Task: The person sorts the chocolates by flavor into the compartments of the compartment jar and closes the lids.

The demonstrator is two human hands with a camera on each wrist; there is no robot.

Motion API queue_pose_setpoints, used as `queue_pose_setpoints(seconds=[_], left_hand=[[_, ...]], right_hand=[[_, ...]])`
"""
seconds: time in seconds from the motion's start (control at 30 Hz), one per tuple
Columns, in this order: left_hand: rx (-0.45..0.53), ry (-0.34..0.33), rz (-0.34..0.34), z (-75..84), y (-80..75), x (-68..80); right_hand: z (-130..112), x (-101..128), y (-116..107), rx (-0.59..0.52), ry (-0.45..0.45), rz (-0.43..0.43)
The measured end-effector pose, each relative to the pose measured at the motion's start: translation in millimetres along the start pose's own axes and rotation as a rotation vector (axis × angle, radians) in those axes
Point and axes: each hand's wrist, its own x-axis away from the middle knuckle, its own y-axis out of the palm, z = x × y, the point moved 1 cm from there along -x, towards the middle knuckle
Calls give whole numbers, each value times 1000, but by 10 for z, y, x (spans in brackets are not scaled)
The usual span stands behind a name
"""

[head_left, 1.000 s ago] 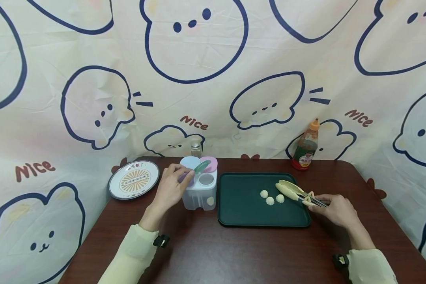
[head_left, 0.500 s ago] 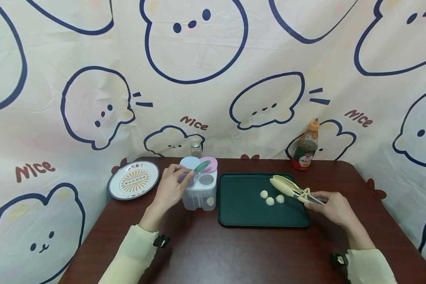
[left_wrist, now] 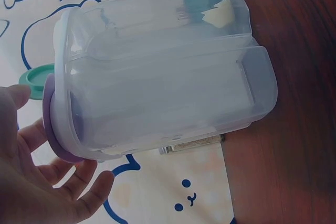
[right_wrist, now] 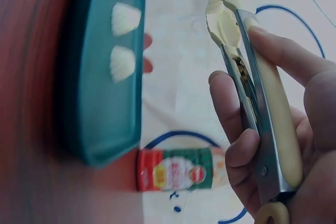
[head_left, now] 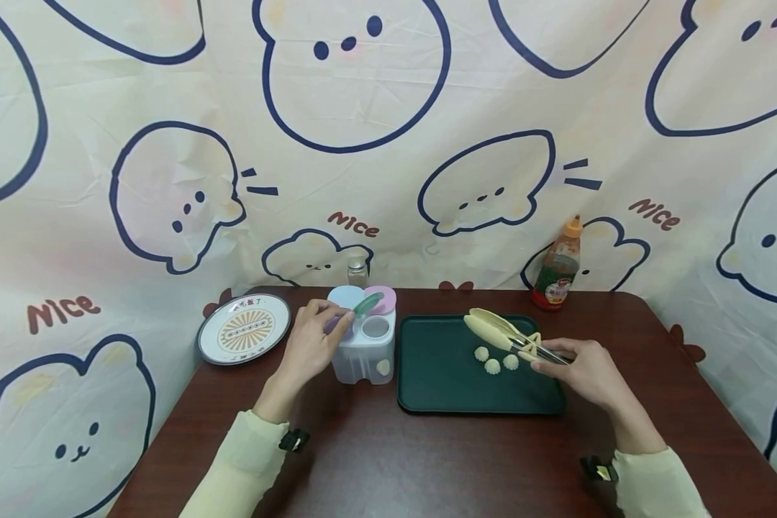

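My left hand (head_left: 312, 338) is at the top of a clear storage box (head_left: 365, 360) with several round lids. Its thumb and finger hold a raised green lid (head_left: 369, 303), while the other fingertips lie by a purple lid (left_wrist: 50, 124). A pale piece (left_wrist: 219, 14) sits at the bottom of one compartment. My right hand (head_left: 585, 370) grips metal tongs (right_wrist: 268, 114) with cream tips and handle covers. The tongs hang over the dark green tray (head_left: 440, 392), their tips slightly apart with nothing between them. Three small white fluted pieces (head_left: 492, 367) lie on the tray below.
A patterned white plate (head_left: 244, 329) is left of the box, and a small glass shaker (head_left: 357, 271) stands behind it. At the back right stands a sauce bottle (head_left: 558, 266) with an orange cap. Printed cloth (head_left: 388, 180) hangs behind the brown table (head_left: 421, 460).
My right hand has carried the tongs leftward and slightly up, from the tray's right edge to over the white pieces. My left hand and the green lid have stayed in place.
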Motion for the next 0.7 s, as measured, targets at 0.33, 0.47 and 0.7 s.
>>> queue_pose_setpoints(seconds=[0.33, 0.47, 0.7], left_hand=[[-2, -1, -5, 1, -2, -2], [-3, 0, -7, -1, -2, -1], [-1, 1, -5, 5, -3, 3]], right_hand=[[-388, -17, 30, -17, -39, -11], [-488, -34, 67, -11, -53, -6], [-622, -73, 134, -14, -83, -8]])
